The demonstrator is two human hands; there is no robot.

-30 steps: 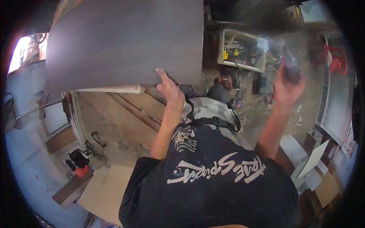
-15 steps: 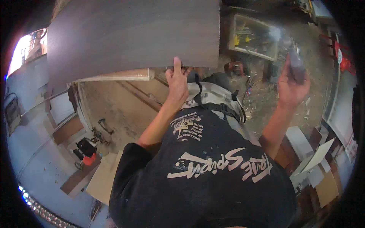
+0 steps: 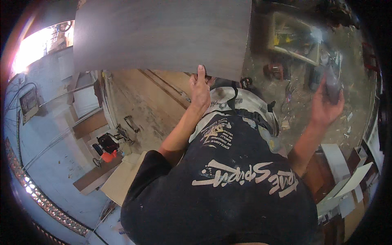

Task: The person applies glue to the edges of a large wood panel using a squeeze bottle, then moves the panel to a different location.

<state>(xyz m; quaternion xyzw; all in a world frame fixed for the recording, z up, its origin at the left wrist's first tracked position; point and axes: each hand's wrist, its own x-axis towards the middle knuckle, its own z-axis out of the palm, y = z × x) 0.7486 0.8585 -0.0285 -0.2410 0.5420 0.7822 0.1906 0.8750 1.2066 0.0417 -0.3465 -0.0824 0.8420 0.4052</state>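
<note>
Gripping the grey panel (image 3: 163, 36) (top cut off), left hand (image 3: 200, 87); right hand (image 3: 324, 108) fingers seemingly closed on a blurred object (image 3: 331, 83).

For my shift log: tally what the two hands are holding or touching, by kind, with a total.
Large grey wood-grain panel, edge gripped by the left hand: 1
Small dark object, blurred, held up in the right hand: 1
Total: 2
</note>
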